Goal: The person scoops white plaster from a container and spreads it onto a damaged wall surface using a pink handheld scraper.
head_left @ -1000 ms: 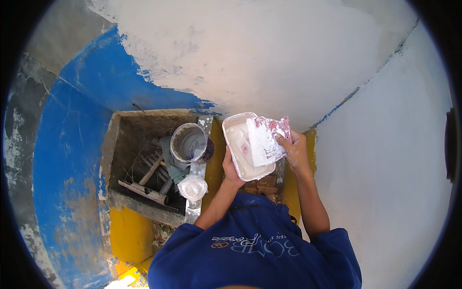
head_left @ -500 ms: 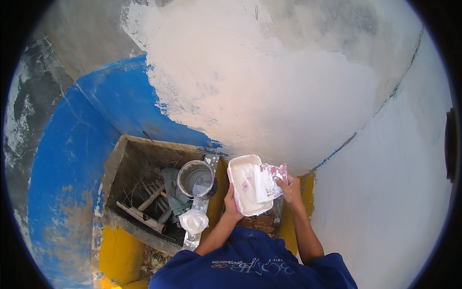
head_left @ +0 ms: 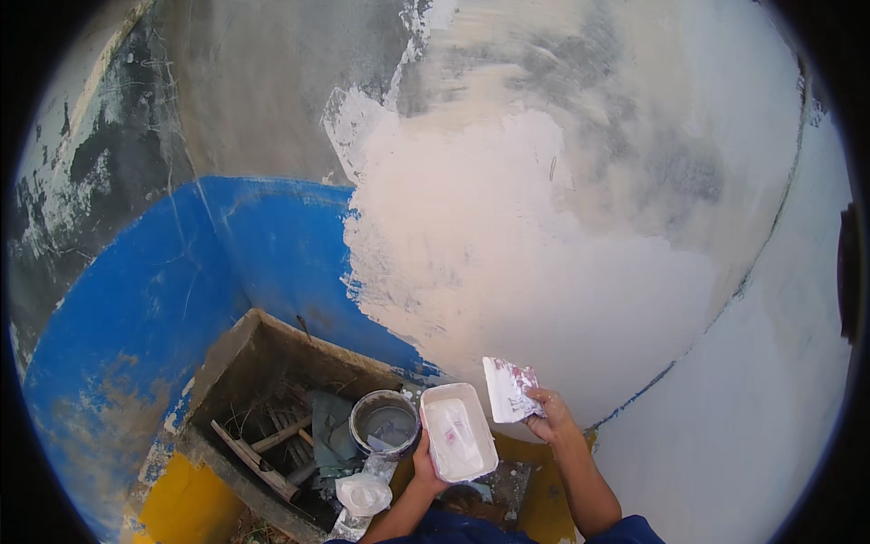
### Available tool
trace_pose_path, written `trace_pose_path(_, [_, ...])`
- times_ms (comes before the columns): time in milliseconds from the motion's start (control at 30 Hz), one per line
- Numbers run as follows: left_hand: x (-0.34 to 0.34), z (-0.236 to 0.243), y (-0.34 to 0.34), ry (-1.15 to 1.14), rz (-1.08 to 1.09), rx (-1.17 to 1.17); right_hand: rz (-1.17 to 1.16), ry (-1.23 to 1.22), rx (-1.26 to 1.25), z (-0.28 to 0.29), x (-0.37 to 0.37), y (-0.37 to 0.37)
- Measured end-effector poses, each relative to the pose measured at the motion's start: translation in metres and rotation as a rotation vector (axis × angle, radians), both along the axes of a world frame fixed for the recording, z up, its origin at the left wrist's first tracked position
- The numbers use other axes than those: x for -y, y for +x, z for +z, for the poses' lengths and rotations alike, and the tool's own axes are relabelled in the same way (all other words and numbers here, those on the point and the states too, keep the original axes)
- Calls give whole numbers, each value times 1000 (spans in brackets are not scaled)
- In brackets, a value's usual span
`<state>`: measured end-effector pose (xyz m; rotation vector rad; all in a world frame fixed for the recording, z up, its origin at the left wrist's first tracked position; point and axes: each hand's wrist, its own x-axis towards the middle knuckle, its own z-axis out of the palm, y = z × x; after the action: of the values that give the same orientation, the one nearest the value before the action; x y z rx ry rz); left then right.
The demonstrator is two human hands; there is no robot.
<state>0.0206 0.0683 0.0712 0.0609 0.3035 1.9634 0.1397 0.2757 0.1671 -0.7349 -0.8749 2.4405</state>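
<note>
My left hand (head_left: 428, 464) grips a rectangular white plastic tub (head_left: 437, 395) by its left side. Wet white putty (head_left: 467, 449) covers the tub's inside, with a small pinkish patch in it. To the right, my right hand (head_left: 555, 416) is closed on a broad putty knife (head_left: 510, 390), its blade smeared white with reddish stains. The putty knife is held apart from the tub, in front of the wall. White putty coats much of the wall (head_left: 471, 245) ahead, up to a ragged edge on the left.
Left of the tub, a round bucket (head_left: 358, 444) of grey water stands on a spattered plank, with a white bag-like bundle (head_left: 364, 494) beside it. A concrete bin (head_left: 217, 363) holds sticks and a grey-green cloth (head_left: 331, 435). Blue wall (head_left: 136, 308) lies left; a pale wall (head_left: 725, 435) rises right.
My right hand has lifted the putty knife out of the tub, up and away to the right. The view has tilted upward, showing more of the wall.
</note>
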Motion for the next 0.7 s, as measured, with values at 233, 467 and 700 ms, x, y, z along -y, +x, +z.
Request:
trace_pose_path(233, [39, -59, -13, -131, 42, 5, -253, 1434, -197, 368, -37, -122])
trace_pose_path(467, [73, -70, -16, -44, 160, 139, -917, 2522, -11, 590, -3, -229])
trace_pose_path(700, [81, -72, -30, 24, 199, 178, -1489, 3130, 200, 518, -30, -274])
